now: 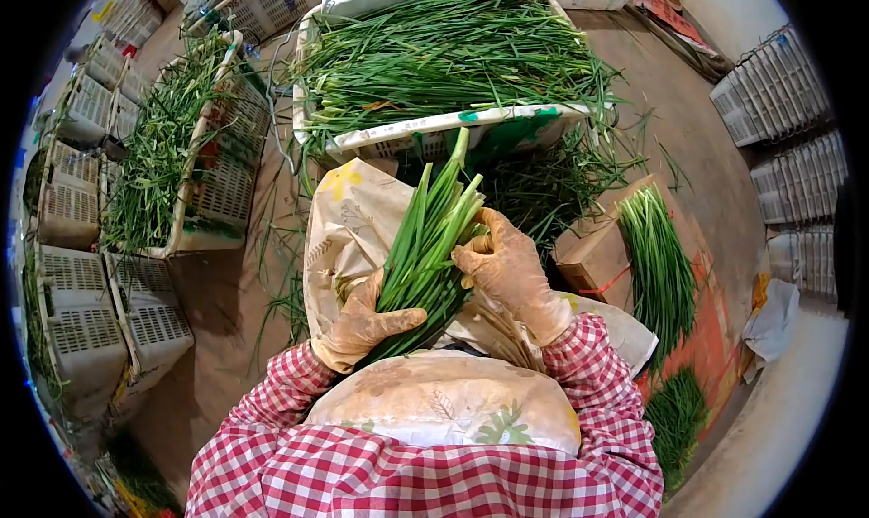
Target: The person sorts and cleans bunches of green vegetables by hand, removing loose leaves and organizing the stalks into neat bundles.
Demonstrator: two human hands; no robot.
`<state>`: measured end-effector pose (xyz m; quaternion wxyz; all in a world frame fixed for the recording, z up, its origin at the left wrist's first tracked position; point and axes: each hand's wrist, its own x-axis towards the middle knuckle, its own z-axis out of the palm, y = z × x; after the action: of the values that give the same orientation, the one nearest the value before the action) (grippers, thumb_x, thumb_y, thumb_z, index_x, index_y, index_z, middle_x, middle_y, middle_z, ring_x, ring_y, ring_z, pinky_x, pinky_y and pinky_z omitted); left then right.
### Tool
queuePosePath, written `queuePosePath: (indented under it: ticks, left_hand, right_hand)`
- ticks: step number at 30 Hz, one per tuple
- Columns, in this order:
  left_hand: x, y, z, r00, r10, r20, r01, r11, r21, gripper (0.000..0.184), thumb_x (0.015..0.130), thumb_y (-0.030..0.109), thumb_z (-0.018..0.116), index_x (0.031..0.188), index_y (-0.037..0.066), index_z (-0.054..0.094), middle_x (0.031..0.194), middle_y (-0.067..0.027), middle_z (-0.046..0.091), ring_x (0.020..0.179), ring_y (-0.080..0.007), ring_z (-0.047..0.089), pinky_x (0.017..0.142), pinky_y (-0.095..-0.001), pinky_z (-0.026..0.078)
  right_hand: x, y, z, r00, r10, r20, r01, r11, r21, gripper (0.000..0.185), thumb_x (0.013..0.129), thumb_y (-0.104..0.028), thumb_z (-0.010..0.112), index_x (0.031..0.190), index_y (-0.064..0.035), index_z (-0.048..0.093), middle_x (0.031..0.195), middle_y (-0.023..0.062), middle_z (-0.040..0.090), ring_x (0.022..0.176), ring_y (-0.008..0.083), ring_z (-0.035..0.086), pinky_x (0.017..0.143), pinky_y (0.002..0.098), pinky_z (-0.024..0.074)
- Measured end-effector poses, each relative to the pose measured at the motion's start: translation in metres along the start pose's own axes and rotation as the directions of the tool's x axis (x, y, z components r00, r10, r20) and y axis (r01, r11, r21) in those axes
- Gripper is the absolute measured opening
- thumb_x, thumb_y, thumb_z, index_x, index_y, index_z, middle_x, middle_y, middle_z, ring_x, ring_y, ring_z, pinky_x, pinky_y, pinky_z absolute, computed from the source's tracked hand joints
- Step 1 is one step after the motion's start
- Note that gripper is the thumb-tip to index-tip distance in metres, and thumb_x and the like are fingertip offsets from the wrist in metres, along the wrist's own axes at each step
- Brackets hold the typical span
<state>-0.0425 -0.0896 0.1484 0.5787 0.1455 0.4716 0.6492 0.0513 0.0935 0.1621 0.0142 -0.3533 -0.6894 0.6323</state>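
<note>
A bunch of garlic chives (425, 246) lies slanted over my lap, its pale cut ends pointing up and away. My gloved left hand (367, 326) is closed round the lower, leafy part, thumb across the front. My gloved right hand (509, 273) is closed at the right side of the bunch, just below the pale ends, fingers curled in a pinch on the stems. Its fingertips are partly hidden. Both gloves are stained brown. A patterned apron (439, 396) covers my lap beneath the bunch.
Ahead stands a white crate (453, 130) heaped with loose chives. Another crate (213, 147) of leafy trimmings is at left, near stacked crates (86, 314). At right, a bunched sheaf (659, 264) rests on a cardboard box (593, 251). More crates (774, 88) line the right wall.
</note>
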Motion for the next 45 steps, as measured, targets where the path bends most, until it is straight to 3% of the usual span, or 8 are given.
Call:
queuePosePath:
  ticks: [7, 13, 17, 24, 27, 33, 37, 45]
  left_hand:
    - [0.002, -0.005, -0.008, 0.999, -0.032, -0.032, 0.032, 0.999, 0.000, 0.056, 0.083, 0.013, 0.072, 0.130, 0.001, 0.046, 0.120, -0.0048, 0.059, 0.104, -0.0110, 0.056, 0.091, -0.0257, 0.046]
    - [0.002, -0.014, -0.019, 0.996, -0.086, 0.012, 0.086, 0.996, -0.001, 0.053, 0.084, 0.013, 0.071, 0.131, 0.002, 0.047, 0.119, -0.0041, 0.060, 0.101, -0.0096, 0.057, 0.091, -0.0245, 0.046]
    - [0.004, -0.009, -0.013, 0.996, -0.059, 0.061, 0.057, 0.998, 0.036, 0.052, 0.085, 0.012, 0.069, 0.131, 0.001, 0.047, 0.122, -0.0036, 0.059, 0.104, -0.0097, 0.056, 0.092, -0.0232, 0.045]
    - [0.006, -0.014, -0.026, 0.982, -0.071, 0.178, 0.067, 0.997, 0.028, 0.065, 0.085, 0.019, 0.070, 0.139, 0.002, 0.038, 0.131, -0.0043, 0.052, 0.114, -0.0112, 0.051, 0.098, -0.0262, 0.041]
    - [0.005, -0.023, -0.036, 0.980, -0.051, 0.195, 0.051, 0.999, 0.007, 0.064, 0.088, 0.026, 0.066, 0.140, 0.003, 0.037, 0.130, -0.0032, 0.052, 0.112, -0.0109, 0.051, 0.097, -0.0261, 0.041]
    - [0.007, -0.032, -0.048, 0.998, -0.063, 0.024, 0.056, 0.971, 0.233, 0.053, 0.096, 0.031, 0.054, 0.139, 0.003, 0.039, 0.123, -0.0018, 0.054, 0.107, -0.0085, 0.052, 0.094, -0.0227, 0.041]
    - [0.000, -0.029, -0.031, 1.000, -0.011, 0.025, 0.009, 0.995, 0.099, 0.051, 0.098, 0.027, 0.049, 0.142, 0.003, 0.036, 0.129, -0.0036, 0.051, 0.113, -0.0097, 0.048, 0.098, -0.0248, 0.038]
    - [0.003, -0.009, -0.026, 0.962, 0.072, 0.263, -0.127, 0.972, 0.197, 0.069, 0.095, 0.036, 0.055, 0.146, 0.003, 0.024, 0.142, -0.0078, 0.040, 0.127, -0.0137, 0.039, 0.105, -0.0293, 0.033]
  right_hand:
    - [0.019, 0.034, -0.032, 0.743, -0.668, -0.030, 0.553, 0.640, -0.534, 0.024, 0.083, -0.007, 0.061, 0.107, -0.0013, 0.062, 0.072, 0.0060, 0.059, 0.061, 0.0142, 0.057, 0.059, 0.0284, 0.0468]
    - [0.048, 0.003, -0.111, 0.669, -0.686, -0.286, 0.072, 0.443, -0.894, 0.030, 0.092, -0.023, 0.057, 0.110, 0.0006, 0.061, 0.091, 0.0128, 0.066, 0.084, 0.0226, 0.063, 0.072, 0.0358, 0.0524]
    - [0.050, -0.028, -0.083, 0.931, -0.362, 0.044, 0.363, 0.909, -0.203, 0.063, 0.090, -0.050, 0.056, 0.118, 0.0060, 0.059, 0.113, 0.0161, 0.065, 0.102, 0.0220, 0.062, 0.092, 0.0308, 0.0451]
    - [0.059, -0.052, -0.061, 0.908, -0.419, -0.015, 0.413, 0.887, 0.204, 0.019, 0.091, -0.019, 0.061, 0.088, -0.0031, 0.070, 0.091, 0.0085, 0.068, 0.089, 0.0152, 0.061, 0.082, 0.0293, 0.0480]
    - [0.064, -0.073, -0.136, 0.452, -0.858, -0.245, 0.790, 0.512, -0.336, 0.038, 0.097, -0.041, 0.046, 0.110, -0.0103, 0.064, 0.091, 0.0028, 0.065, 0.085, 0.0131, 0.057, 0.081, 0.0297, 0.0430]
    - [0.007, -0.145, -0.157, 0.205, -0.753, -0.625, 0.735, 0.540, -0.410, 0.030, 0.102, -0.019, 0.038, 0.107, 0.0014, 0.059, 0.074, -0.0040, 0.050, 0.054, 0.0058, 0.042, 0.048, 0.0173, 0.0371]
    - [0.015, -0.112, -0.061, 0.949, -0.296, 0.108, 0.296, 0.716, -0.632, 0.038, 0.092, -0.036, 0.057, 0.102, -0.0005, 0.066, 0.101, 0.0121, 0.067, 0.088, 0.0199, 0.062, 0.075, 0.0313, 0.0503]
    - [0.051, -0.059, -0.010, 0.817, -0.546, 0.184, 0.576, 0.792, -0.206, 0.032, 0.087, -0.038, 0.060, 0.095, -0.0080, 0.067, 0.075, 0.0061, 0.065, 0.056, 0.0162, 0.056, 0.054, 0.0301, 0.0452]
